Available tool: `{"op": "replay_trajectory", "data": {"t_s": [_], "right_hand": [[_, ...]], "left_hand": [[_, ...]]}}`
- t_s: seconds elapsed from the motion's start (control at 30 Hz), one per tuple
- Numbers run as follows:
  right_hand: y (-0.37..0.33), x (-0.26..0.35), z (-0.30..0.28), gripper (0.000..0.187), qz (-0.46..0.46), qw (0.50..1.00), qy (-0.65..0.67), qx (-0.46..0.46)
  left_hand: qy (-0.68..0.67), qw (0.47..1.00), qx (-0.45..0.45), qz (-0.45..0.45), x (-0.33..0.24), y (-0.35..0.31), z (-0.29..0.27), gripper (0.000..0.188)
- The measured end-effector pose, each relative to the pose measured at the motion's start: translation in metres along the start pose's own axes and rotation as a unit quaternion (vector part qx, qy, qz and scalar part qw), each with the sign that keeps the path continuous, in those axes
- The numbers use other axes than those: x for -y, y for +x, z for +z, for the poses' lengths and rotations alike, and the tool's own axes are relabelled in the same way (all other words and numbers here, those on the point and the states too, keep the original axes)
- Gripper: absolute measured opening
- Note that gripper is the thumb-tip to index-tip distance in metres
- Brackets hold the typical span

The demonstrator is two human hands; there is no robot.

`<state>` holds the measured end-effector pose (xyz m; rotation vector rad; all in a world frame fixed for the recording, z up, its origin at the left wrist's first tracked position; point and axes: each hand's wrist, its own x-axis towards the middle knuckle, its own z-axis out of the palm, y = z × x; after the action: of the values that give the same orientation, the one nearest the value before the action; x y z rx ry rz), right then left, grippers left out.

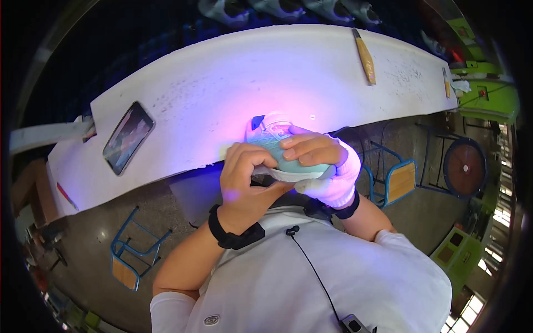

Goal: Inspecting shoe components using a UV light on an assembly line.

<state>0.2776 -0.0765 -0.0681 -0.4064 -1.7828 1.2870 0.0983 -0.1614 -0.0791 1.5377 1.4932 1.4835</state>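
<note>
A light teal shoe (pixel 270 143) with a white sole is held between my two hands near the front edge of the white table (pixel 189 83). My left hand (pixel 242 176) grips one end of it, with the thumb at the sole and the fingers curled over the side. My right hand (pixel 330 159) wears a white covering over its back and wrist; its bare fingers lie across the upper. A dark blue tab (pixel 257 122) shows at the shoe's far side. Pink and violet light falls on the shoe and both hands. Part of the shoe is hidden by my fingers.
A phone (pixel 129 137) lies on the table's left. A wooden-handled knife (pixel 365 56) lies at the back right, and a thin red tool (pixel 67 195) at the left edge. Stools (pixel 401 182) stand on the floor, with green machinery (pixel 488 100) at the far right.
</note>
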Motion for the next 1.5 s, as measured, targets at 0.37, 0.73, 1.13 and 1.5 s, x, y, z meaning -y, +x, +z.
{"op": "replay_trajectory", "data": {"t_s": [0.37, 0.73, 1.13, 1.5], "right_hand": [[-0.016, -0.015, -0.062, 0.052, 0.135, 0.969, -0.208, 0.002], [0.041, -0.042, -0.014, 0.071, 0.098, 0.993, -0.039, -0.042], [0.113, -0.04, 0.015, 0.028, 0.256, 0.813, 0.516, -0.085], [0.152, -0.04, 0.013, 0.021, 0.205, 0.949, 0.229, 0.073]], "left_hand": [[0.222, 0.954, 0.19, 0.061, -0.004, 0.048, 0.008, 0.048], [0.044, 0.991, 0.114, 0.046, -0.014, 0.074, -0.076, 0.077], [0.137, 0.977, 0.102, -0.127, -0.014, 0.07, -0.077, 0.074], [0.234, 0.935, 0.21, -0.167, -0.014, 0.131, -0.065, 0.044]]}}
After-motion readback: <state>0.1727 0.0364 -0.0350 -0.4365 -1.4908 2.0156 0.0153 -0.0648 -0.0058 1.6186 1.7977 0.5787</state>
